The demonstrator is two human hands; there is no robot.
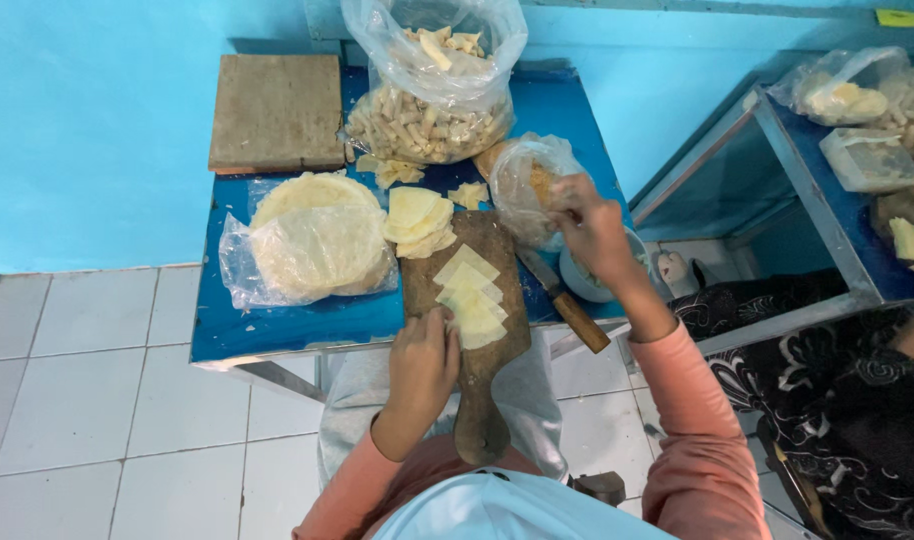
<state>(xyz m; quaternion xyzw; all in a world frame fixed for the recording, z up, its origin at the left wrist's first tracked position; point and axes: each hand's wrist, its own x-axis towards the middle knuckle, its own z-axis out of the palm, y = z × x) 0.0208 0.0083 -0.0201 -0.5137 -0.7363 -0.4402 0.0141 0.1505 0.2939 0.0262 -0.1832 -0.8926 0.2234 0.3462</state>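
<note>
- Pale yellow square dough wrappers (pixel 470 295) lie overlapped (fanned diagonally) on the dark wooden paddle-shaped cutting board (pixel 472 350).
- Left hand (pixel 424 365) presses curled fingers on the lowest wrapper.
- Right hand (pixel 589 225) pinches filling inside a small clear plastic bag (pixel 529 185).

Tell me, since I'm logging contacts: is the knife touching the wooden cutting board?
Touching. The head view shows the knife lying on the blue table with its blade tip overlapping the right edge of the cutting board, no gap visible.
</note>
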